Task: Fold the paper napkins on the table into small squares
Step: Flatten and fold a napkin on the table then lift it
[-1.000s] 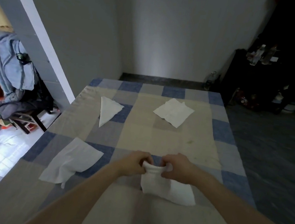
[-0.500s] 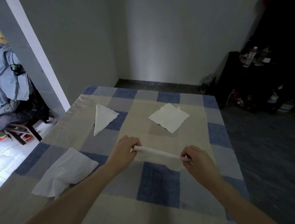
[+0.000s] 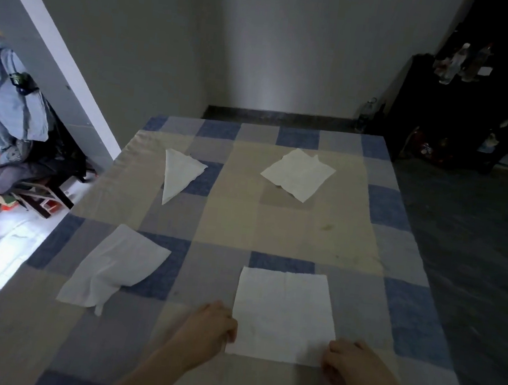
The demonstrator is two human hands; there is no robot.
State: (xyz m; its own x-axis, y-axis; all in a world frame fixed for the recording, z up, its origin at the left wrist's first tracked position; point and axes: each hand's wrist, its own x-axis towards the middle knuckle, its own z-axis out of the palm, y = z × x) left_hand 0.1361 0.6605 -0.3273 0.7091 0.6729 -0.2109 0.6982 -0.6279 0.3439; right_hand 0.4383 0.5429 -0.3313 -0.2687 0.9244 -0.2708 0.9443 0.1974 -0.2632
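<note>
On the checked tabletop (image 3: 293, 228), going left to right: a rumpled napkin (image 3: 115, 270) lies near the left edge, a triangular napkin (image 3: 178, 174) farther off, and a far napkin (image 3: 299, 173) beyond the flat napkin (image 3: 283, 316) nearest the person. The left hand (image 3: 210, 329) and right hand (image 3: 350, 368) are curled at its near corners, probably pinning it square for a first fold. Half a second ago this napkin hung stretched in the air between both hands; now it lies spread flat.
</note>
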